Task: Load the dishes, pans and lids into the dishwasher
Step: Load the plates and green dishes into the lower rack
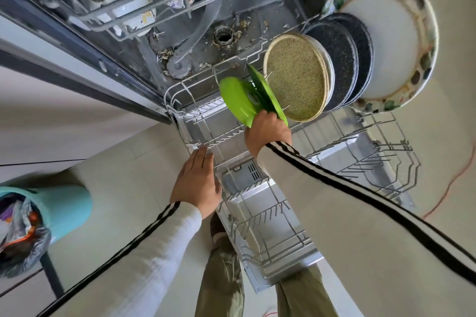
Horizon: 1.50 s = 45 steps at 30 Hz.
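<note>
The lower dishwasher rack (360,162) is pulled out over the open door. My right hand (268,134) grips the lower edge of two bright green plates (239,98), held on edge among the rack tines. Behind them stand a speckled olive plate (296,77), two dark speckled plates (342,54) and a large white plate with a patterned rim (394,41). My left hand (195,183) rests with straight fingers on the rack's left edge. The upper rack (144,0) holds white cups and bowls.
Food scraps lie around the filter (224,36) on the dishwasher floor. A teal bin (51,211) with a filled bag stands on the left. An orange cable (448,190) runs over the tiled floor on the right. My legs stand against the door's front edge.
</note>
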### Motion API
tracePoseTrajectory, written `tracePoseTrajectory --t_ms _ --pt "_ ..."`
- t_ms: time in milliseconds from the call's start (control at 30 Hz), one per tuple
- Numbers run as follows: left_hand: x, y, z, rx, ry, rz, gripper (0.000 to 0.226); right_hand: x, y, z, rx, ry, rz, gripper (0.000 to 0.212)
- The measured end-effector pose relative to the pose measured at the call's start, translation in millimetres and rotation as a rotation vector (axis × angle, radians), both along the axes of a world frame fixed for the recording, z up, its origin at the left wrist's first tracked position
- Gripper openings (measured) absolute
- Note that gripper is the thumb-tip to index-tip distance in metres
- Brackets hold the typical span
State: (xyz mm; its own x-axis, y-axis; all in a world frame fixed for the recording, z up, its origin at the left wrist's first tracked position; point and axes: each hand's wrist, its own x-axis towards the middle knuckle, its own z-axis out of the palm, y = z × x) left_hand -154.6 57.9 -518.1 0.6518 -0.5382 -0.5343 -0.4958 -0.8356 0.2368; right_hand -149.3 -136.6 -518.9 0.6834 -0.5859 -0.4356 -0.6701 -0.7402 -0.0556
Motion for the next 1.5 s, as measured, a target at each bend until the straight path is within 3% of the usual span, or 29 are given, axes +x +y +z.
tracePoseTrajectory --t_ms 167,333,433,533,700,833,900,1033,1200,1500 --pt "-2 0 0 -0.01 -0.009 0.012 0.068 -8 -3 -10 -0.019 0.076 0.11 0.032" --pt "-7 3 2 -0.012 -0.008 0.025 0.067 -6 -7 -17 0.224 0.224 -0.029 0.05" --pt "-11 5 6 -0.006 -0.015 0.013 0.067 -15 -20 -23 0.398 0.247 -0.088 0.041" --pt "-15 9 7 0.005 -0.017 0.016 0.066 -22 -22 -19 0.416 0.245 -0.168 0.04" --pt "-28 10 23 0.033 0.001 0.069 0.066 -43 8 7 0.404 0.209 -0.182 0.066" --pt "-38 12 64 0.047 -0.008 0.131 0.069 -67 30 51 0.359 0.134 0.063 0.059" --pt "-47 11 100 0.087 -0.019 0.15 0.071 -80 36 85 0.333 0.12 0.208 0.065" --pt "-82 20 191 0.079 -0.081 0.289 0.07 -107 46 176 0.325 0.18 0.412 0.073" --pt "-140 47 295 0.076 -0.14 0.428 0.07 -144 77 290 0.259 0.033 0.628 0.068" --pt "-174 175 397 0.079 -0.297 0.673 0.074 -160 189 400 0.225 -0.169 0.927 0.067"
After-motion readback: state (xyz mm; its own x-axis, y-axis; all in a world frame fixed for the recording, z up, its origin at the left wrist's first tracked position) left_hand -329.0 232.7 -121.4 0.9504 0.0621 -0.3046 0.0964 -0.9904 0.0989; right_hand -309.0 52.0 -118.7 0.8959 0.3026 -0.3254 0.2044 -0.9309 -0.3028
